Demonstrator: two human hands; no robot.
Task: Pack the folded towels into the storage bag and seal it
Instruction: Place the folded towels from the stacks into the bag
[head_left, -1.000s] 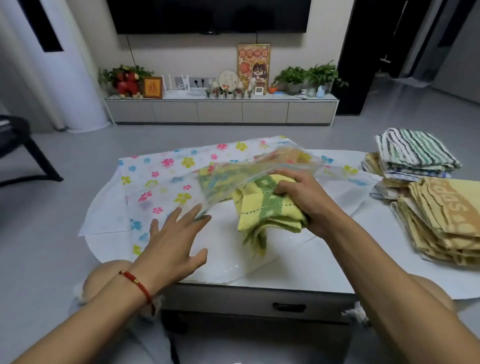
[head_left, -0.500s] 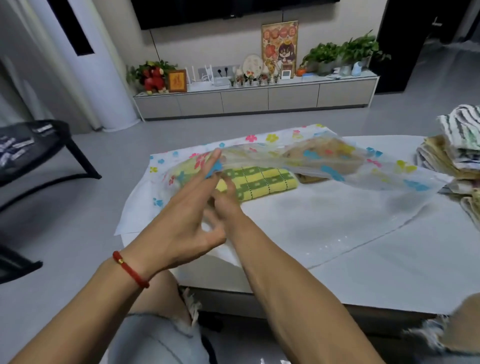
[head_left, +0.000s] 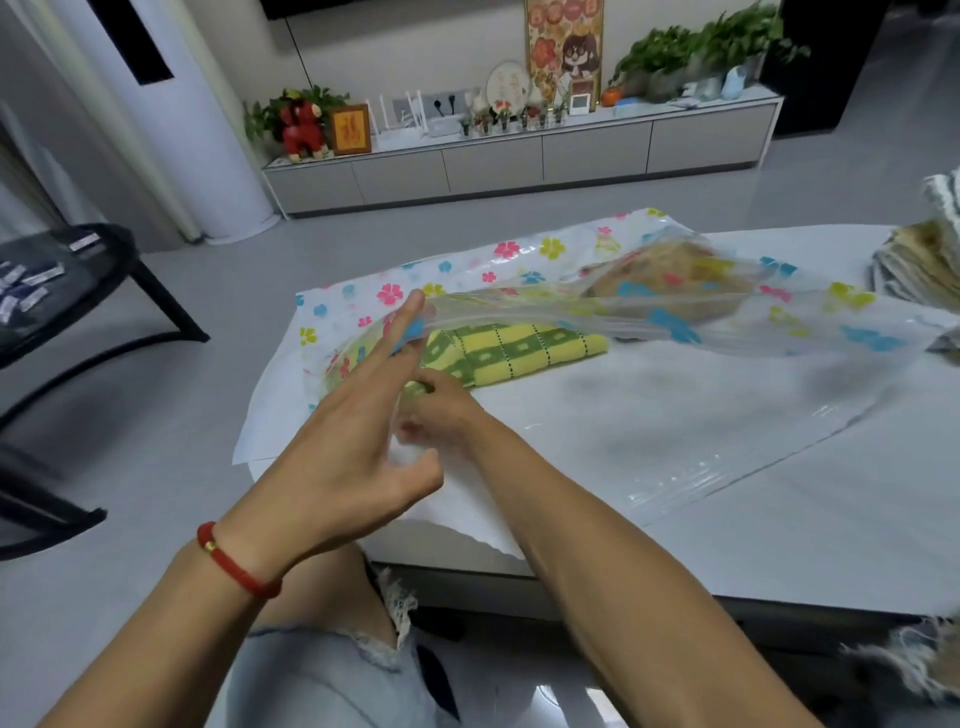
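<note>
A clear storage bag (head_left: 519, 249) printed with coloured flowers lies across the white table (head_left: 779, 519), its mouth facing me. My left hand (head_left: 358, 431) has straight fingers, and their tips prop up the bag's upper sheet (head_left: 649, 322). A folded yellow-green towel (head_left: 519, 348) lies flat inside the mouth. Partly hidden behind the left hand, my right hand (head_left: 447, 415) curls its fingers on that towel's near corner. A brownish folded towel (head_left: 670, 280) sits deeper in the bag on the right.
Stacked folded towels (head_left: 924, 260) stand at the table's right edge, cut off by the frame. A black chair (head_left: 62, 291) is on the floor to the left. A low cabinet (head_left: 519, 161) with plants and ornaments runs along the far wall.
The yellow-green towel went from my right hand outside the bag to lying flat inside it. My left hand rose and lifted the upper sheet. The view swung left.
</note>
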